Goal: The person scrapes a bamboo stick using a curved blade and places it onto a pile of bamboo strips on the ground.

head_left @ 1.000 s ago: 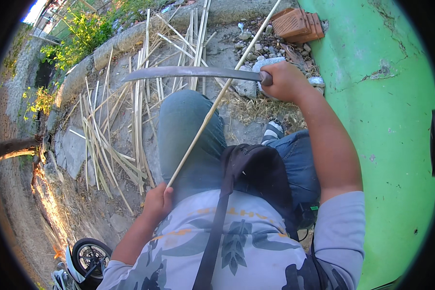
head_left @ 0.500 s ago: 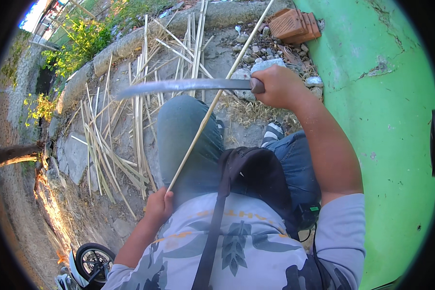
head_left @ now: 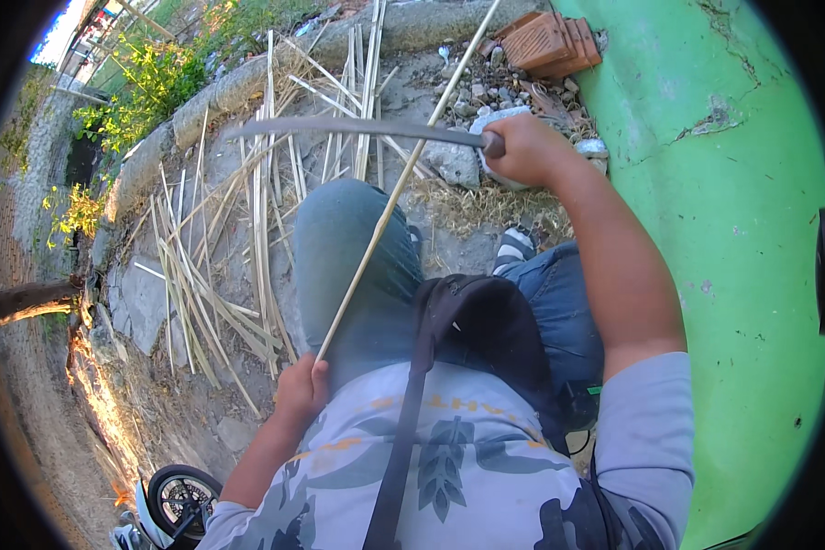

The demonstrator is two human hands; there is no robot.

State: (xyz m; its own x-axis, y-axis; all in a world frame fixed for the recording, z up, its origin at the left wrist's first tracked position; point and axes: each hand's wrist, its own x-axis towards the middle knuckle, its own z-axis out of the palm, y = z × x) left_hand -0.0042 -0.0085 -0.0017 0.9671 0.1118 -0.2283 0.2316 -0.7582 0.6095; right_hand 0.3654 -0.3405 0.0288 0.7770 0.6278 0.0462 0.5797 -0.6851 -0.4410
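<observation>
My right hand [head_left: 529, 149] is closed round the handle of a long curved machete [head_left: 367, 126], whose blade reaches left across the view. The blade crosses a long thin bamboo strip [head_left: 376, 234]; whether it touches the strip along its whole edge I cannot tell. My left hand [head_left: 301, 392] grips the lower end of that strip beside my left thigh. From there the strip slants up and right past my bent knee, out through the upper edge of the view.
Many split bamboo strips [head_left: 259, 220] lie on the ground to the left. Orange bricks [head_left: 550, 46] and stones [head_left: 454, 160] rest by the green wall [head_left: 706, 275] on my right. A low concrete kerb [head_left: 211, 96] runs behind. A motorcycle wheel [head_left: 181, 502] shows at lower left.
The machete has moved a little farther up and away along the bamboo strip, its blade now tilted differently. My left hand stays in place on the strip's lower end.
</observation>
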